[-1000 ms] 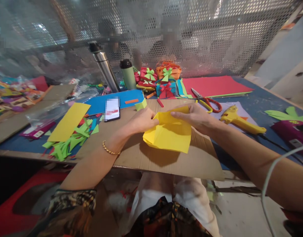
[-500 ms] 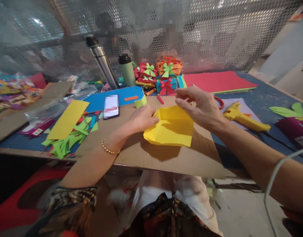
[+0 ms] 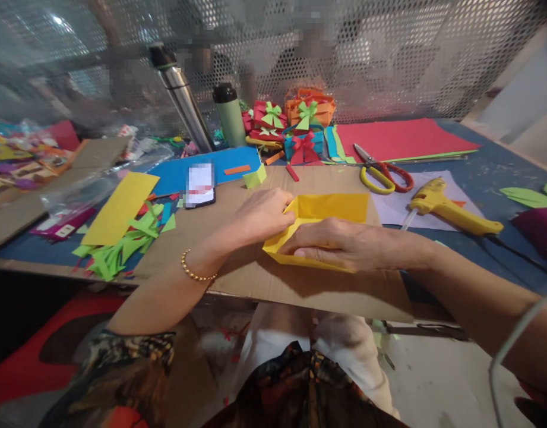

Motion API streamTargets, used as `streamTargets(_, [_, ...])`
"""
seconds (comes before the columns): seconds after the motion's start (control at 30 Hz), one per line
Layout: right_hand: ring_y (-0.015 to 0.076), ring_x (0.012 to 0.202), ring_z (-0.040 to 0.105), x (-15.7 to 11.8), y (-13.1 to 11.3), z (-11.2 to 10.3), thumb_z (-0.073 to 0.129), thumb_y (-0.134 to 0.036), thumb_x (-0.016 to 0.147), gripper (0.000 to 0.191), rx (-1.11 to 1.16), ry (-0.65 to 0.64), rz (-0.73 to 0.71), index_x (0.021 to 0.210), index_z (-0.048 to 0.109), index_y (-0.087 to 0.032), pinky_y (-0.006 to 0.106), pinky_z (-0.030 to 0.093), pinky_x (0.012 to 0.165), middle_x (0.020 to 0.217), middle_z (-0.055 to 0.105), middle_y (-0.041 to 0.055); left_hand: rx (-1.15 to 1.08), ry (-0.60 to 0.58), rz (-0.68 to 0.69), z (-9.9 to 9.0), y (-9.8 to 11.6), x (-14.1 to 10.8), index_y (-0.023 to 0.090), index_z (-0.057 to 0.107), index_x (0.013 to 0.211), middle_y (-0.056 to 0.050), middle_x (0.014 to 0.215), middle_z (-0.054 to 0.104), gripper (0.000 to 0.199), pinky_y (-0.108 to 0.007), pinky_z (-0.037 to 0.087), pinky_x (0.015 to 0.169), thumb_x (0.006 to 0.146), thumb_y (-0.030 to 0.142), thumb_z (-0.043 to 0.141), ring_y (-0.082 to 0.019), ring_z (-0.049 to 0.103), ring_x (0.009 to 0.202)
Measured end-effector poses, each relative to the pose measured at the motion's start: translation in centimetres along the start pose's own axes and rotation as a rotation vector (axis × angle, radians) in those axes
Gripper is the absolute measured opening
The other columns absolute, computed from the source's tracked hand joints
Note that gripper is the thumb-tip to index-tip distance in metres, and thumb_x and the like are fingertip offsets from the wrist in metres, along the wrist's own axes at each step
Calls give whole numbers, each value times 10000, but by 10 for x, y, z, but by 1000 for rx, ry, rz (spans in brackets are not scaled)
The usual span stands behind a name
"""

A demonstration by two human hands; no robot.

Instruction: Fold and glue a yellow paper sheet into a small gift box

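Observation:
A yellow paper box with an open top (image 3: pixel 331 206) sits on a brown cardboard sheet (image 3: pixel 242 270). At its left wall my left hand (image 3: pixel 266 214) is closed, pinching the paper near the back left corner. My right hand (image 3: pixel 340 244) reaches into the box from the right, palm down. Its fingers are stretched out low inside, by the near wall, and the thumb lies close to them. The hand covers the box's right side and part of its floor.
Scissors (image 3: pixel 380 172) and a yellow glue gun (image 3: pixel 451 208) with a cord lie to the right. A phone (image 3: pixel 201 185), green paper strips (image 3: pixel 117 255) and a yellow sheet (image 3: pixel 122 208) are on the left. Behind stand two bottles, decorated paper boxes (image 3: pixel 304 145) and red sheets (image 3: pixel 407 139).
My right hand has come down from above the back right corner into the box, uncovering the scissors. My left hand still pinches the left wall. The view has shifted slightly.

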State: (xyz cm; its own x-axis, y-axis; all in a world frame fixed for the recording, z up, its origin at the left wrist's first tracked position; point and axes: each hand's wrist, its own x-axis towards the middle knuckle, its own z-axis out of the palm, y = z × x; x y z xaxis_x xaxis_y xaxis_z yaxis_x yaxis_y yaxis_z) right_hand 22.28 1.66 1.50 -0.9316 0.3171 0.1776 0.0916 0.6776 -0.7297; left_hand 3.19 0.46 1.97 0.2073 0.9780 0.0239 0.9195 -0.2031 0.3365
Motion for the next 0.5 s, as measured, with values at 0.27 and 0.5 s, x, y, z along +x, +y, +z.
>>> streamTargets(0.27, [207, 886, 714, -12, -13, -35, 562, -451, 1001, 314, -196, 594, 16, 919, 798, -261, 354, 546, 868, 930, 780, 38, 104, -25, 52, 0, -8, -1, 168, 705, 1216, -103, 1080, 756, 441, -324, 452, 767, 812, 150, 530, -246, 666, 944])
streamTargets(0.5, [238, 782, 680, -4, 40, -52, 850, -464, 714, 371, -105, 646, 344, 960, 766, -199, 382, 554, 692, 875, 736, 82, 136, -6, -7, 3, -17, 0, 190, 423, 1572, -158, 1406, 655, 733, -416, 480, 1029, 845, 162, 512, -334, 610, 1271])
